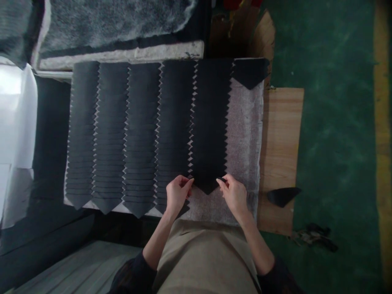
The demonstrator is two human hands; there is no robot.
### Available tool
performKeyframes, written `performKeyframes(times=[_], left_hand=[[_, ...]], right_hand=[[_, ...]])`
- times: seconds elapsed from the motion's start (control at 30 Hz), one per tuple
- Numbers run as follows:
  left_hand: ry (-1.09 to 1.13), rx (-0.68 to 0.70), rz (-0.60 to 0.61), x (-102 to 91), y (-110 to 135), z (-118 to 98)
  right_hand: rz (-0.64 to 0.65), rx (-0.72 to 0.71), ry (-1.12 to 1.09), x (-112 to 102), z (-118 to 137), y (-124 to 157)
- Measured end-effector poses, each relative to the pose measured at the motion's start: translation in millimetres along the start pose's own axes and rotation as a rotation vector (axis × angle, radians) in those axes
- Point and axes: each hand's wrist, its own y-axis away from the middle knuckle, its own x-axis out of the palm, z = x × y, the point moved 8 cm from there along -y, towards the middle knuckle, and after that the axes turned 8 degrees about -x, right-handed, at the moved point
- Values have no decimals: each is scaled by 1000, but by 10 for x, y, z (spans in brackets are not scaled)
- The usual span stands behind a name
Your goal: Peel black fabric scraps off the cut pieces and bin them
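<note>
Dark fabric pieces with zigzag side edges and pointed ends lie side by side in overlapping columns on a cloth-covered board [245, 122]. My left hand [178, 192] pinches the left corner of the near dark fabric piece [208, 179], and my right hand [234, 194] pinches its right corner. Between them the piece's point faces me. Left of my hands are several columns of layered pieces [141, 143]. At the far right corner of the board lies the pointed end of another dark piece [251, 73].
A wooden board [281, 155] sits low at the right, with a dark scrap [283, 197] on it. Beyond is the green floor [337, 122] with a yellow line [382, 143]. A cardboard box [265, 36] and a grey fuzzy sheet [116, 24] are at the back. White sheets [18, 110] lie left.
</note>
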Motion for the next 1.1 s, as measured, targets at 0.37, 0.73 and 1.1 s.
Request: performKeyframes(times=[0.37, 0.73, 1.1], left_hand=[[-61, 37, 10, -4, 4, -22], [-39, 71, -19, 4, 56, -17], [-587, 803, -60, 98, 666, -68]], right_hand=[[2, 18, -22, 6, -28, -1], [-15, 29, -20, -23, -1, 5], [-10, 39, -36, -5, -37, -5]])
